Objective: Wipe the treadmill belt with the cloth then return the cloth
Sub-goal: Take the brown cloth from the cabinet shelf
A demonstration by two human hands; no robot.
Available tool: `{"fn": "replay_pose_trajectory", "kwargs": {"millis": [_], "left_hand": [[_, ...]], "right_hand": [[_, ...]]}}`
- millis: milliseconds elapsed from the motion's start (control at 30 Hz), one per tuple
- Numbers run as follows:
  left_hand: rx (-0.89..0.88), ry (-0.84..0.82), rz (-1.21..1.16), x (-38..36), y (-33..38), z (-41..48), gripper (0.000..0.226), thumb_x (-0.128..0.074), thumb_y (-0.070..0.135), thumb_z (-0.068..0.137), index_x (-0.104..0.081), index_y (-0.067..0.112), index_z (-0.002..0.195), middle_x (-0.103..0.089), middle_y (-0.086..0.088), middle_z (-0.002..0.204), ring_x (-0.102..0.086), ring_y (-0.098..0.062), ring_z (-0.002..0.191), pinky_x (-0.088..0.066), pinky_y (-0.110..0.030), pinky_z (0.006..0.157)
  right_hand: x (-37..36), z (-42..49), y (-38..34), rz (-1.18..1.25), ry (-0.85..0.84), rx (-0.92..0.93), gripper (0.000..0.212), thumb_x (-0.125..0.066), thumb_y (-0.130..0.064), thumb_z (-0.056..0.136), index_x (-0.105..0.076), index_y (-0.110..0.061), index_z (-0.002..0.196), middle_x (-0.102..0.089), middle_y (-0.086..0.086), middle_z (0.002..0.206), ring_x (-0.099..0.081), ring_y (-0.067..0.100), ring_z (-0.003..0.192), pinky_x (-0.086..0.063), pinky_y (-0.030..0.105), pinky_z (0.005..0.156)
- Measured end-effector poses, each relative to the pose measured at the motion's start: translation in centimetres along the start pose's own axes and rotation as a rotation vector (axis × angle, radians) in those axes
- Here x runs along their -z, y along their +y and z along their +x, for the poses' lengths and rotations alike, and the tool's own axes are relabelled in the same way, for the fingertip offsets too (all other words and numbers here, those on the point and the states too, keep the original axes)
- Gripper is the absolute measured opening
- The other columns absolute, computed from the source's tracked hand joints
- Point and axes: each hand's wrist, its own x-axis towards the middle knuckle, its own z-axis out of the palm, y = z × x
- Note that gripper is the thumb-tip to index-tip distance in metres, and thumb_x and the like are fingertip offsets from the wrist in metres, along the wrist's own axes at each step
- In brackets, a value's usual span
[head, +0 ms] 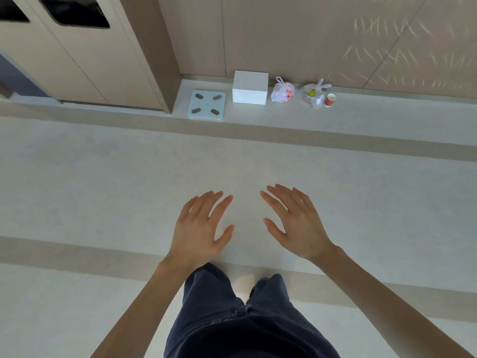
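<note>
Dark navy trousers (232,319) fill the bottom of my view, with both bare forearms reaching out above them over the pale floor (103,177). On my feed the left grip (200,228) is spread wide, fingers straight and apart, palm down, holding nothing. The right grip (296,226) mirrors it just beside it, also splayed flat and holding nothing. Both hang well short of the white box (249,86), which stands against the foot of the tan panelled wall (309,34).

That box is shut, so I cannot tell what it holds. Just to its left in my view a pale blue bathroom scale (206,105) lies flat on the floor, with four dark pads on top. Just to the right of the box sits a knotted clear plastic bag (283,92) with pink and red contents that I cannot make out. Further right of the box a second knotted bag (314,93) shows something yellow inside. A red paper cup (329,100) stands upright just beside that bag; its inside is too small to read.

Far left of the box, beige doors (77,60) with dark windows close off the corner.

From this view I cannot tell where the cloth or the treadmill belt is.
</note>
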Motion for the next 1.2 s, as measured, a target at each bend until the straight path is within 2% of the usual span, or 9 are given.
{"fn": "replay_pose_trajectory", "kwargs": {"millis": [167,367,533,667,1000,1133,1200], "left_hand": [[0.071,0.023,0.009,2.4,-7.2,-1.1,0.054,-0.04,0.046,0.091,-0.056,0.014,0.131,-0.057,-0.008,0.131,-0.054,-0.029,0.12,-0.044,-0.047,0.098],[0.111,0.043,0.03,5.0,-15.3,-2.0,0.054,-0.04,0.046,0.092,-0.055,0.015,0.132,-0.056,-0.008,0.132,-0.053,-0.029,0.121,-0.043,-0.047,0.099],[0.157,0.114,0.049,7.4,-20.5,-2.9,0.053,-0.043,0.044,0.091,-0.054,0.014,0.133,-0.057,-0.008,0.131,-0.052,-0.029,0.121,-0.043,-0.045,0.099],[0.2,0.147,0.048,8.2,-23.2,-3.6,0.053,-0.04,0.045,0.092,-0.054,0.014,0.133,-0.057,-0.008,0.131,-0.053,-0.029,0.121,-0.043,-0.046,0.099],[0.299,0.142,0.001,6.9,-26.2,-0.5,0.054,-0.039,0.047,0.091,-0.054,0.017,0.133,-0.057,-0.008,0.131,-0.053,-0.03,0.12,-0.042,-0.046,0.099],[0.352,0.137,0.003,6.8,-27.9,2.6,0.054,-0.04,0.047,0.091,-0.053,0.018,0.134,-0.056,-0.007,0.132,-0.052,-0.029,0.122,-0.042,-0.047,0.1],[0.373,0.146,0.002,7.0,-28.8,4.8,0.054,-0.041,0.047,0.091,-0.052,0.017,0.134,-0.056,-0.007,0.133,-0.052,-0.03,0.122,-0.043,-0.047,0.1]], "right_hand": [[-2.4,5.7,-5.0,0.022,-0.001,0.056,0.047,-0.041,-0.041,0.095,-0.053,-0.015,0.133,-0.056,0.006,0.135,-0.052,0.023,0.126,-0.041,0.045,0.104],[-4.9,12.1,-10.6,0.015,-0.051,0.131,0.048,-0.04,-0.043,0.095,-0.054,-0.017,0.133,-0.056,0.005,0.135,-0.052,0.021,0.125,-0.04,0.042,0.105],[-6.2,16.8,-14.3,0.032,-0.049,0.167,0.05,-0.032,-0.044,0.099,-0.054,-0.017,0.134,-0.056,0.003,0.135,-0.052,0.019,0.125,-0.04,0.044,0.105],[-6.8,19.6,-16.4,0.061,-0.035,0.192,0.048,-0.039,-0.041,0.096,-0.054,-0.016,0.134,-0.056,0.003,0.135,-0.052,0.019,0.125,-0.041,0.045,0.105],[-8.9,24.9,-14.9,0.064,-0.109,0.267,0.047,-0.038,-0.043,0.096,-0.053,-0.019,0.133,-0.056,0.002,0.136,-0.052,0.019,0.124,-0.043,0.044,0.103],[-9.6,28.9,-13.0,0.088,-0.136,0.308,0.05,-0.026,-0.048,0.099,-0.051,-0.021,0.134,-0.056,0.001,0.136,-0.053,0.018,0.124,-0.043,0.044,0.103],[-9.8,31.6,-11.9,0.092,-0.144,0.324,0.049,-0.031,-0.047,0.098,-0.053,-0.02,0.133,-0.057,0.001,0.135,-0.054,0.018,0.123,-0.045,0.045,0.101]]}}
